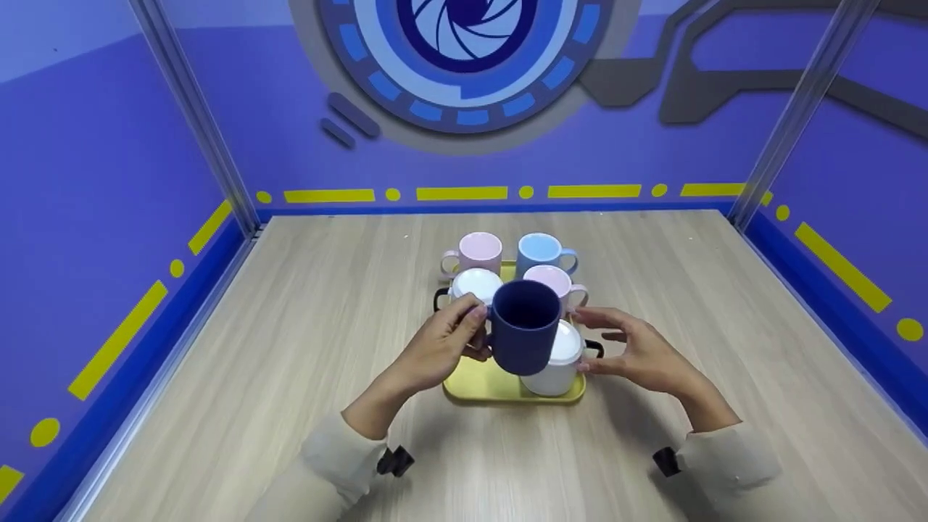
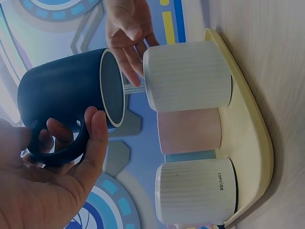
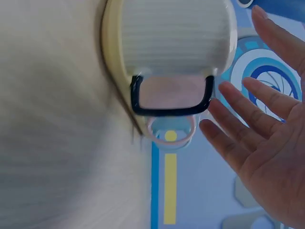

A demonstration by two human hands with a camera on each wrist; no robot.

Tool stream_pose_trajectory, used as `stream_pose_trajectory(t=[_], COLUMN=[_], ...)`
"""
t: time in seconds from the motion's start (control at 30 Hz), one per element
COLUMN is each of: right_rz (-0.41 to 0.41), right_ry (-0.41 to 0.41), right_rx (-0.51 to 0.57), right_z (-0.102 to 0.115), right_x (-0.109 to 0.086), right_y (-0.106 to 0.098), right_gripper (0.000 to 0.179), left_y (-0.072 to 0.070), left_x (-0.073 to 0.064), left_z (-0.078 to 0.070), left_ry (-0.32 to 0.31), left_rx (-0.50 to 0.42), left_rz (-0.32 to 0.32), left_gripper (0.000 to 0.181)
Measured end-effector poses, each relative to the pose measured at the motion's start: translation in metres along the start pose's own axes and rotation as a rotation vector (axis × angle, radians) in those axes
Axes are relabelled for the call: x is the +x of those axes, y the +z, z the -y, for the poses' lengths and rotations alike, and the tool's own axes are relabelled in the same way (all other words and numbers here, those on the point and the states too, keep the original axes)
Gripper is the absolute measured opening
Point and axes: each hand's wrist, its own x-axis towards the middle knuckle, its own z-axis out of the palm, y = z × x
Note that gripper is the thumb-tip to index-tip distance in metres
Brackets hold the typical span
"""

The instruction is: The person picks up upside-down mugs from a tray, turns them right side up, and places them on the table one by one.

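- The dark navy ceramic mug (image 1: 524, 324) is held up above the front of the pale yellow rectangular tray (image 1: 478, 384), tilted so that its empty inside faces the head camera.
- The left hand (image 1: 442, 344) grips it by the handle, fingers curled through the loop and thumb (image 2: 95, 138) pressed along the side near the rim.
- The right hand (image 1: 638, 351) holds nothing: its fingers are spread and straight, just beside the black handle (image 3: 171, 98) of the ribbed white mug (image 1: 554, 366) at the tray's front right.
- A second ribbed white mug with a black handle (image 1: 475, 285) stands at the tray's left; in the left wrist view one white mug bears the word "concise" (image 2: 220, 181) near its base.
- 2 pale pink mugs (image 1: 480, 251) (image 1: 552, 281) and 1 light blue mug (image 1: 540, 251) stand further back on the tray.
- The tray rests on a light wood-grain tabletop (image 1: 290, 348).
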Motion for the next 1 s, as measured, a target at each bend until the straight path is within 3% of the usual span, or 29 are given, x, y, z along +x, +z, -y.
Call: stream_pose_trajectory(t=[0.27, 0.67, 1.0], right_rz=[0.075, 0.083, 0.112], right_ry=[0.02, 0.068, 0.133], right_rx=[-0.041, -0.164, -0.137], right_z=[-0.016, -0.028, -0.031], right_x=[0.0, 0.001, 0.006], right_y=[-0.001, 0.005, 0.01], right_gripper=[0.071, 0.06, 0.052], left_y=[0.0, 0.0, -0.001], left_x=[-0.001, 0.0, -0.001], left_z=[0.001, 0.001, 0.002], left_ry=[-0.005, -0.005, -0.006], left_rx=[0.004, -0.002, 0.003], left_rz=[0.0, -0.004, -0.011], left_gripper=[0.036, 0.037, 0.036])
